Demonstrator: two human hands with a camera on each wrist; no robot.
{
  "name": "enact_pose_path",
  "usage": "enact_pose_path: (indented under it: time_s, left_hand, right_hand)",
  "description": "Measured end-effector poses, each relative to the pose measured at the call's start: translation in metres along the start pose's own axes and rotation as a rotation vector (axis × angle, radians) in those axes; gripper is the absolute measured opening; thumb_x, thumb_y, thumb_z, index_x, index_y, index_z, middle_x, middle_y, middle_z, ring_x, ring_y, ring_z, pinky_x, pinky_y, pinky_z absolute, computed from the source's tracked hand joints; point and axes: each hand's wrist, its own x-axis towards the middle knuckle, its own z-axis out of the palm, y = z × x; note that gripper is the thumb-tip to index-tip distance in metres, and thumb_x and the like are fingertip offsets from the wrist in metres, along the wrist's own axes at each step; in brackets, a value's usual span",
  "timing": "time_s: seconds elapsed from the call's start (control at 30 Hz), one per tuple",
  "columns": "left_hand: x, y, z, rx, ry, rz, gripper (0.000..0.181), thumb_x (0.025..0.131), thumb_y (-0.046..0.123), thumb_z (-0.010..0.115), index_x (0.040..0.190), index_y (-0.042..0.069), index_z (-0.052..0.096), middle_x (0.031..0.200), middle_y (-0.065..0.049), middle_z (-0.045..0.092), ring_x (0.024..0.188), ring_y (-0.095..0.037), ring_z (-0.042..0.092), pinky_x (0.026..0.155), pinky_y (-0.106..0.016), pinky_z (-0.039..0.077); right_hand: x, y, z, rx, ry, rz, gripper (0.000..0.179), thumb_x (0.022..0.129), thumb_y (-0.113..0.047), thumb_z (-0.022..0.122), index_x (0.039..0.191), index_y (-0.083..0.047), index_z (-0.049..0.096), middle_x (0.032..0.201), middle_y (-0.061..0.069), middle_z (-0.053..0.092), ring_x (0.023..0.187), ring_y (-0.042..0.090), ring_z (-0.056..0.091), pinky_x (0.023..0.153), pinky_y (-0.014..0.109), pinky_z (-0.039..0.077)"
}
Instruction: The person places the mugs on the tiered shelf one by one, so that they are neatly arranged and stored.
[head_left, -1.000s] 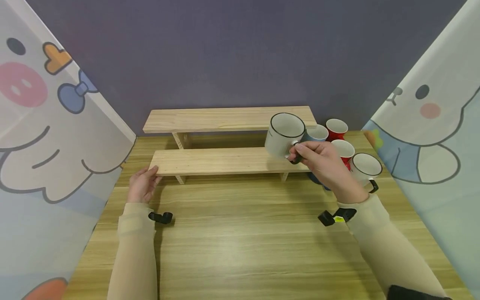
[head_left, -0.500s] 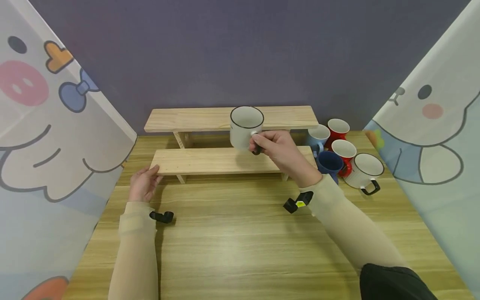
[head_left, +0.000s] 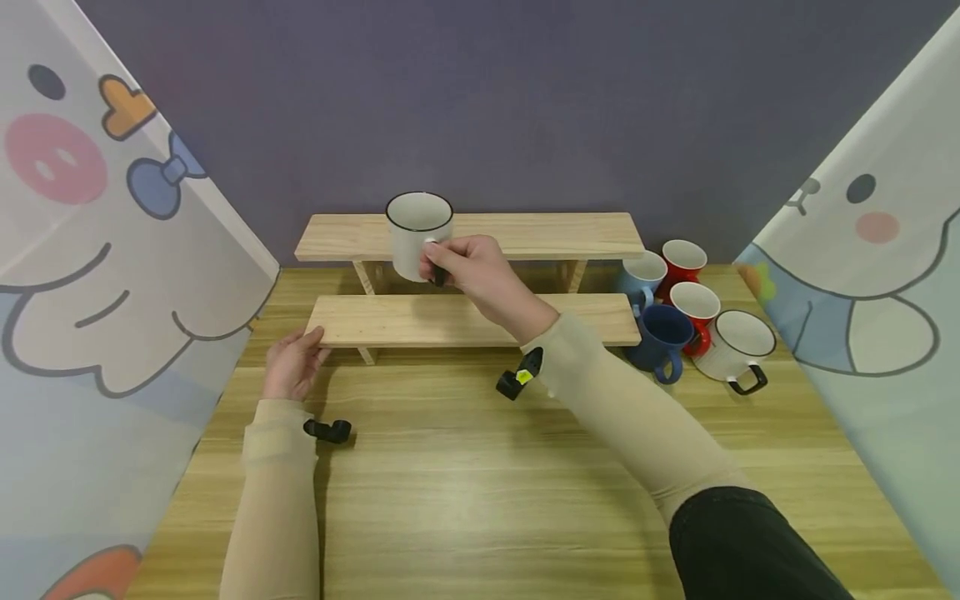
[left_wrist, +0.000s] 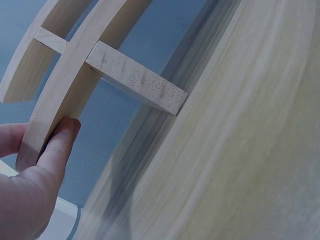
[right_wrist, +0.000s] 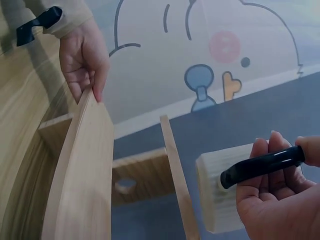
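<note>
By its black handle, my right hand (head_left: pixel 480 271) holds a white enamel mug (head_left: pixel 412 246) with a black rim. The mug is upright, and in the head view it overlaps the left part of the upper board. In the right wrist view the mug (right_wrist: pixel 220 200) appears apart from the boards, its handle (right_wrist: pixel 262 167) between thumb and fingers. My left hand (head_left: pixel 291 364) pinches the left end of the lower board of a two-tier wooden shelf (head_left: pixel 480 321). The left wrist view shows the thumb on one face of that board (left_wrist: pixel 60 95) and a finger on the other.
Right of the shelf stand a light blue mug (head_left: pixel 637 275), a dark blue mug (head_left: pixel 660 333), two red mugs with white insides (head_left: pixel 681 267), and another white mug (head_left: pixel 723 358). A grey wall (head_left: pixel 480 108) rises behind, with cartoon-printed panels (head_left: pixel 172 300) at both sides of the wooden table (head_left: pixel 450 483).
My right hand has carried the white mug leftward, from the shelf's right end to its left part. The left hand keeps its grip on the lower board.
</note>
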Motion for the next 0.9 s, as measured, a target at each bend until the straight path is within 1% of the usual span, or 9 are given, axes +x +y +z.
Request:
enact_pose_path:
  time_s: [0.1,0.23,0.33,0.47,0.57,0.67,0.73,0.8,0.9]
  left_hand:
    - [0.0,0.0,-0.001,-0.006,-0.004,0.007,0.07,0.101,0.0,0.062,0.155,-0.012,0.019,0.107,-0.01,0.062,0.092,-0.014,0.069,0.093,-0.022,0.053]
    - [0.0,0.0,-0.001,-0.015,0.001,0.012,0.067,0.101,-0.002,0.062,0.153,-0.013,0.022,0.103,-0.01,0.064,0.089,-0.014,0.07,0.091,-0.022,0.054]
    - [0.0,0.0,0.0,-0.017,0.006,0.007,0.067,0.101,-0.002,0.062,0.154,-0.013,0.022,0.102,-0.01,0.065,0.089,-0.014,0.071,0.091,-0.022,0.054]
    - [-0.001,0.0,0.001,-0.009,0.011,0.007,0.067,0.101,-0.002,0.062,0.154,-0.012,0.023,0.102,-0.01,0.065,0.089,-0.014,0.071,0.089,-0.021,0.055]
    - [-0.001,-0.001,0.001,0.0,0.023,0.007,0.065,0.1,-0.002,0.063,0.152,-0.013,0.026,0.1,-0.01,0.065,0.085,-0.014,0.07,0.084,-0.02,0.058]
    - [-0.001,-0.002,0.001,0.005,0.031,-0.001,0.063,0.1,-0.002,0.063,0.151,-0.013,0.028,0.099,-0.01,0.065,0.083,-0.014,0.069,0.081,-0.02,0.059]
    - [-0.001,-0.003,0.001,0.004,0.027,-0.003,0.064,0.1,-0.002,0.062,0.152,-0.014,0.027,0.1,-0.011,0.065,0.084,-0.014,0.07,0.084,-0.02,0.058]
    - [-0.001,-0.003,0.001,0.001,0.023,-0.001,0.065,0.101,-0.002,0.062,0.153,-0.013,0.024,0.101,-0.011,0.065,0.086,-0.015,0.07,0.087,-0.021,0.057]
    - [0.0,-0.002,0.001,-0.002,0.019,0.005,0.068,0.101,-0.001,0.062,0.154,-0.013,0.021,0.102,-0.011,0.064,0.088,-0.015,0.07,0.089,-0.021,0.055]
  right_hand:
    - [0.014,0.0,0.017,-0.002,0.008,-0.005,0.024,0.103,-0.01,0.065,0.096,0.012,0.072,0.087,0.015,0.071,0.084,0.02,0.067,0.085,0.037,0.06]
    - [0.031,0.001,0.037,-0.064,0.01,-0.009,0.025,0.103,-0.014,0.066,0.096,0.008,0.075,0.089,0.013,0.073,0.088,0.018,0.068,0.077,0.029,0.058]
    - [0.043,0.003,0.05,-0.1,0.016,0.009,0.027,0.103,-0.019,0.066,0.096,0.004,0.077,0.091,0.011,0.074,0.091,0.015,0.067,0.07,0.024,0.055]
    - [0.059,0.007,0.069,-0.082,0.051,0.03,0.027,0.102,-0.021,0.067,0.098,0.003,0.077,0.09,0.008,0.074,0.088,0.013,0.07,0.075,0.019,0.057]
    - [0.07,0.011,0.08,-0.072,0.092,0.04,0.025,0.102,-0.02,0.068,0.096,0.002,0.078,0.088,0.007,0.074,0.085,0.013,0.071,0.081,0.023,0.059]
    - [0.078,0.014,0.088,-0.11,0.143,0.062,0.025,0.101,-0.023,0.069,0.092,-0.001,0.078,0.087,0.005,0.074,0.083,0.01,0.07,0.082,0.023,0.059]
    - [0.082,0.015,0.091,-0.131,0.177,0.082,0.025,0.1,-0.025,0.07,0.09,-0.003,0.079,0.087,0.004,0.074,0.082,0.009,0.069,0.08,0.022,0.058]
    - [0.086,0.015,0.092,-0.144,0.192,0.089,0.026,0.1,-0.026,0.07,0.09,-0.004,0.078,0.087,0.003,0.074,0.082,0.009,0.069,0.079,0.022,0.058]
    - [0.09,0.016,0.092,-0.139,0.19,0.092,0.026,0.1,-0.026,0.07,0.09,-0.004,0.078,0.086,0.003,0.074,0.083,0.011,0.07,0.08,0.023,0.059]
